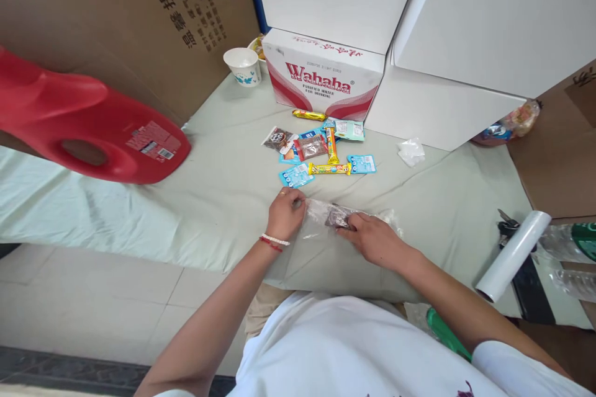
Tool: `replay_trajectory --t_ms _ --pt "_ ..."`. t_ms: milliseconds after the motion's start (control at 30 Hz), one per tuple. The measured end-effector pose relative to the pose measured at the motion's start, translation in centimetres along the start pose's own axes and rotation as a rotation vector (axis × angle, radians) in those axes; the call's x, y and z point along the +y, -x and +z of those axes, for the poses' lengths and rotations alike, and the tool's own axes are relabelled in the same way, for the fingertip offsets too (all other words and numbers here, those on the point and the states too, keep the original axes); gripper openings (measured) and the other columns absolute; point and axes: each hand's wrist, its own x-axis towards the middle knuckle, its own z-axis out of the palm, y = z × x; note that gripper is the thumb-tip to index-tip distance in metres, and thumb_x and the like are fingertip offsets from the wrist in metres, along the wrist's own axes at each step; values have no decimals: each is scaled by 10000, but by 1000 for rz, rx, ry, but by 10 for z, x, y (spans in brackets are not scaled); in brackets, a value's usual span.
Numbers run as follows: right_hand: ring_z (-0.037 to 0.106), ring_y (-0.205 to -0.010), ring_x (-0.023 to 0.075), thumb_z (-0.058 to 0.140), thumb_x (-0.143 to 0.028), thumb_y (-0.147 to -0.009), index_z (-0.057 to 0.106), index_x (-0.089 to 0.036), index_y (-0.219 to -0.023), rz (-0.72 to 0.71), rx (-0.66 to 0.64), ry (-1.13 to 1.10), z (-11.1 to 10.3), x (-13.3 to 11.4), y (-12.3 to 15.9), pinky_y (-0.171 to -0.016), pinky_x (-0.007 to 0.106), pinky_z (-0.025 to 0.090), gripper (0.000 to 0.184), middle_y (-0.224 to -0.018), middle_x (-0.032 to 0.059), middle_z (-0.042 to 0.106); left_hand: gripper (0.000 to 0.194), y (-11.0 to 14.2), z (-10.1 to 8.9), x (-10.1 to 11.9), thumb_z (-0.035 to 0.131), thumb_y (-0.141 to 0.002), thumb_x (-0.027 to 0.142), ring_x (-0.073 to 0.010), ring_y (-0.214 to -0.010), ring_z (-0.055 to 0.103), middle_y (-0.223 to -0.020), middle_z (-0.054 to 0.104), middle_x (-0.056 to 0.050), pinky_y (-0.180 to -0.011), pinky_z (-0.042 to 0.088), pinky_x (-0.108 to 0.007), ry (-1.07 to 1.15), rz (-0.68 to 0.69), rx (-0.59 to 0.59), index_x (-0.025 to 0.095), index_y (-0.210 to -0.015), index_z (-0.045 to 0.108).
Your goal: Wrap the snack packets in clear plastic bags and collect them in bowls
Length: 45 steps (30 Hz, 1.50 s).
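A clear plastic bag (314,216) lies on the cloth-covered table in front of me. My left hand (285,214) pinches its upper left corner, finger and thumb closed. On the right, my right hand (375,237) grips a small dark brown snack packet (336,216) at the bag; whether the packet is inside or on top of the film I cannot tell. Just beyond the hands lie several snacks: a light blue packet (297,175), a yellow snack stick (329,169), a reddish-brown packet (311,147) and a brown-and-white packet (278,139).
A white Wahaha carton (326,77) stands behind the snacks, with a paper cup (243,67) to its left. A big red jug (107,130) is at the left. To the right are a crumpled clear wrapper (411,152), a white roll (512,257) and plastic bottles (565,243).
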Motion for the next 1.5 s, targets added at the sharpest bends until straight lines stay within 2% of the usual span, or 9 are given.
replay_trajectory --t_ms 167,300,433,600,700,900,1200,1367,1500 --pt "511 -915 227 519 -176 -984 734 -253 -1199 37 149 -204 8 -2 1 -784 324 417 313 -980 79 570 131 29 4 32 617 -883 299 -184 -933 659 -1056 724 -63 -777 512 -294 320 195 -141 198 -823 677" --pt "570 -981 220 491 -208 -990 731 -229 -1120 45 342 -493 16 6 6 -861 343 500 274 -1042 84 617 232 45 37 59 530 -949 212 -230 -1080 654 -1178 755 -78 -944 493 -399 124 419 -272 210 -1063 732" --pt "552 -1095 291 538 -304 -973 679 -213 -1237 530 611 -366 32 22 23 -968 468 491 313 -1181 140 621 318 50 58 60 513 -968 173 -281 -1146 603 -1297 723 -88 -941 452 -481 -227 465 -227 220 -1206 719" --pt "482 -1233 356 592 -290 -907 712 -199 -949 658 542 -226 31 30 43 -1001 494 450 157 -1280 175 579 291 56 60 56 567 -950 186 -317 -1259 519 -1324 684 -93 -990 427 -526 -348 477 -79 286 -1145 758" --pt "611 -953 244 522 -311 -963 666 -214 -963 626 537 -366 12 23 34 -843 356 488 174 -1066 106 653 299 56 61 60 599 -909 151 -353 -1352 435 -1335 636 -111 -1052 401 -579 -360 460 -13 305 -1093 777" --pt "601 -861 195 476 -162 -969 665 -200 -1031 418 382 -450 -4 4 -27 -773 283 445 202 -942 59 652 221 46 58 51 573 -838 93 -306 -1177 540 -1151 635 -134 -981 490 -500 -96 444 -195 200 -891 758" --pt "551 -1056 313 764 -473 -849 572 -148 -1297 357 275 -289 10 -25 -36 -910 436 492 586 -1152 164 564 279 39 38 42 556 -750 232 -202 -1103 620 -1105 625 -60 -788 526 -290 887 -354 1 217 -1028 536" --pt "560 -1061 315 691 -297 -893 594 -188 -1261 429 389 -278 12 -27 -24 -892 448 508 396 -1142 160 608 324 49 25 79 631 -778 292 -233 -1253 578 -1211 622 -82 -905 555 -335 944 -256 -152 219 -1084 556" --pt "643 -975 243 609 -327 -928 599 -225 -1212 633 756 -598 8 31 22 -875 398 543 302 -1069 89 688 371 56 8 81 694 -828 386 -291 -1337 527 -1281 615 -106 -943 586 -427 910 -168 -217 226 -1140 571"
